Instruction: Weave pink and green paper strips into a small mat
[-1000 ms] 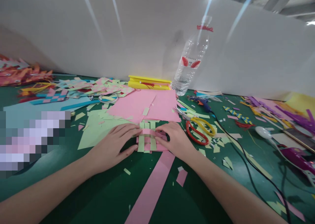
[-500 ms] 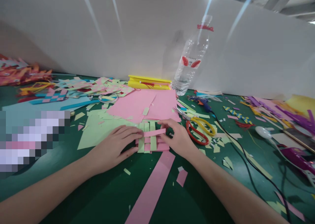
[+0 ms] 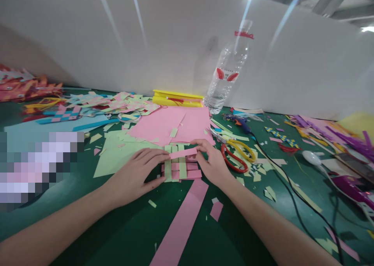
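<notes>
A small woven mat of pale green and pink paper strips [image 3: 182,168] lies on the green table between my hands. My left hand [image 3: 140,168] grips its left edge, with the thumb at the lower corner and the fingers at the top. Across the upper part of the weave runs a loose pink paper strip [image 3: 183,153]. Its right end is pinched between thumb and finger of my right hand [image 3: 212,161]; its left end meets my left fingertips. Below the mat, a long pink strip [image 3: 182,223] slants toward me.
Pink sheets [image 3: 193,122] and a green sheet [image 3: 111,157] lie behind the mat. Scissors [image 3: 233,157] rest right of my right hand. A water bottle [image 3: 226,75] leans by the wall. A glue gun [image 3: 239,122] trails a black cable; paper scraps [image 3: 117,102] are scattered about.
The loose pink strip has shifted slightly away from me, and a wider gap shows between it and the lower pink strips. My right hand has moved a little with it.
</notes>
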